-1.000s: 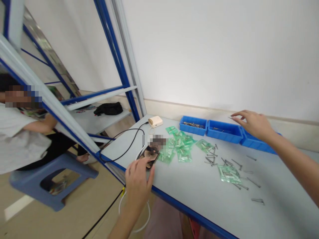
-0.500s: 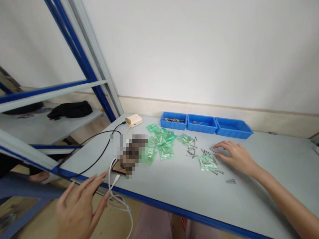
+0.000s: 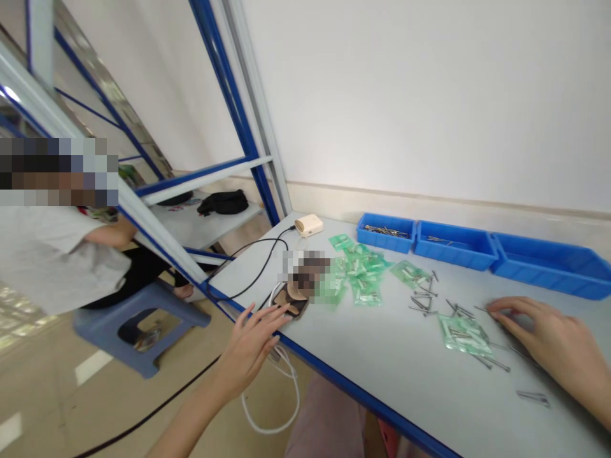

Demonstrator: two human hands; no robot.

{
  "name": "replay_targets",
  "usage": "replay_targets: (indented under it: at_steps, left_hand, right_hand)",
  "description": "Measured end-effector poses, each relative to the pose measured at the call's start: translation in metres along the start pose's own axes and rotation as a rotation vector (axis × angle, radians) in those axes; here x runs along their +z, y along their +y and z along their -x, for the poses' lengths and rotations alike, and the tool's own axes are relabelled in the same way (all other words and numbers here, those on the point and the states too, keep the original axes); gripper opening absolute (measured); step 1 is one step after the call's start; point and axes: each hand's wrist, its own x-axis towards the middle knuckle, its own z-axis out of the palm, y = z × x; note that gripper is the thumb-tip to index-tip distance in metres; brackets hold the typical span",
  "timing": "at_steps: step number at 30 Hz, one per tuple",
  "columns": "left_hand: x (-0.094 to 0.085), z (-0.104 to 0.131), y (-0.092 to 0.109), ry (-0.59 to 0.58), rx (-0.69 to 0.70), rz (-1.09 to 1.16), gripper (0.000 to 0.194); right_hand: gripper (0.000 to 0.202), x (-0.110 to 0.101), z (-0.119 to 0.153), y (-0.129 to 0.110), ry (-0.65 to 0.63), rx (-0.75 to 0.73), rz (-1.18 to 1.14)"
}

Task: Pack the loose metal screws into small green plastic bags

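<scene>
My left hand point(image 3: 251, 346) is at the table's front edge with fingers spread, its fingertips at the near end of a phone point(image 3: 292, 300). My right hand point(image 3: 541, 331) rests on the table at the right, thumb and forefinger together at the end of a thin screw point(image 3: 481, 309). Left of it lie loose screws point(image 3: 459, 310) and a green packet of screws point(image 3: 464, 335). More green packets point(image 3: 360, 267) are piled mid-table, with another loose group of screws point(image 3: 422, 299) beside them. A few screws point(image 3: 533, 398) lie nearer the front edge.
Three blue bins point(image 3: 386, 240) line the wall; the left one holds many screws, the middle one a few. A cream power bank point(image 3: 309, 225) with a black cable sits at the back left. A white cable point(image 3: 270, 431) hangs below the edge. A person sits on a blue stool point(image 3: 143, 324).
The view has swung left, bringing the seated person into sight. My left hand has moved up to the phone's near end. My right thumb and forefinger have closed together at a screw.
</scene>
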Motion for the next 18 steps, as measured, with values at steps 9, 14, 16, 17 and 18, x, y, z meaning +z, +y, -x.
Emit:
replay_targets:
  at_steps: [9,14,16,17,18]
  left_hand:
    - [0.001,-0.013,-0.003,-0.044,0.041,0.045,0.04]
    - [-0.004,-0.015,0.0,-0.07,0.032,0.057,0.041]
    - [-0.008,-0.017,0.003,-0.065,0.037,0.063,0.042]
    - [-0.01,-0.018,0.005,-0.051,0.04,0.066,0.043]
    - [-0.011,-0.019,0.006,-0.03,0.04,0.068,0.044]
  right_hand:
    - [0.036,-0.001,-0.004,0.004,-0.011,0.059,-0.062]
    - [0.037,-0.005,-0.004,-0.005,0.017,0.102,-0.129]
    - [0.038,-0.006,-0.004,-0.009,0.021,0.128,-0.16]
    - [0.039,-0.006,-0.003,-0.01,0.027,0.132,-0.161]
    - [0.041,-0.006,-0.003,-0.01,0.042,0.128,-0.153]
